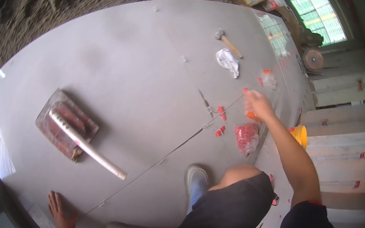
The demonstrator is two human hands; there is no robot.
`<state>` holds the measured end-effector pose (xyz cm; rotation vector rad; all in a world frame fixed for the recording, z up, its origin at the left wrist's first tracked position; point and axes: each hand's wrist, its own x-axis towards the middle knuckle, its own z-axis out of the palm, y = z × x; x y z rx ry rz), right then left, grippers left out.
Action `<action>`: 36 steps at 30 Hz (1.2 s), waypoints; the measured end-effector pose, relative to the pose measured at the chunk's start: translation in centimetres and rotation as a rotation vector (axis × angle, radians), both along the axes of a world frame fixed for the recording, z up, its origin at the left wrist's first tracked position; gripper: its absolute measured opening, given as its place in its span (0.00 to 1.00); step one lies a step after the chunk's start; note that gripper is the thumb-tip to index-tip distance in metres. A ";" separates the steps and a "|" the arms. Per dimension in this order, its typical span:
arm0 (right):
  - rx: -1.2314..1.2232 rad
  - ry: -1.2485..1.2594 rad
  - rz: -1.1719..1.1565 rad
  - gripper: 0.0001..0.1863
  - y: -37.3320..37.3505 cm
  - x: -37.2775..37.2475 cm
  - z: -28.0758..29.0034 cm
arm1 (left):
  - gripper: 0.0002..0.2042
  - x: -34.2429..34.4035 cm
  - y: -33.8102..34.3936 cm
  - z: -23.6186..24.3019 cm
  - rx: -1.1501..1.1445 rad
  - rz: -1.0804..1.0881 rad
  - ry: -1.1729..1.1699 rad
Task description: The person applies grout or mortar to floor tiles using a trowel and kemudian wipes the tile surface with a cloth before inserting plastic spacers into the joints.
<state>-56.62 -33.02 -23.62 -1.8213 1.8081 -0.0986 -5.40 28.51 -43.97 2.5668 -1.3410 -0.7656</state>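
Note:
Large grey floor tiles [149, 79] lie under me, with a narrow joint [175, 148] running diagonally between them. My left hand [59, 214] rests on the tile at the lower left, fingers stretched out and holding nothing. At the right, my right hand [256, 102] is closed, a small red wedge [245, 90] showing at its fingertips. Two red tile-levelling wedges [221, 113] sit along the joint nearby. Below that hand are an orange piece [253, 116] and a clear bag of red wedges [246, 137]. Another clear bag [269, 79] lies just beyond it.
A tile suction or vibrating tool [68, 125] with a long metal handle stands at left. Farther off lie a hammer [229, 44] and a white cloth [228, 62]. Rough soil [65, 0] borders the tiles. A yellow bucket [299, 135] is at right. My shoe [198, 178] stands mid-floor.

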 end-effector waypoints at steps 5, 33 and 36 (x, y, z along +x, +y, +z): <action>0.323 0.617 0.200 0.12 2.5 -22.3 -4.0 | 0.34 7.4 -2.6 5.2 0.365 -0.187 -0.072; -0.394 -0.318 -0.294 0.17 2.7 -14.1 -13.1 | 0.14 -6.6 -21.8 8.7 0.396 -0.350 -0.115; -0.567 -0.215 -0.069 0.21 -8.9 -10.6 -16.2 | 0.16 -9.1 -25.5 7.2 0.109 -0.249 -0.073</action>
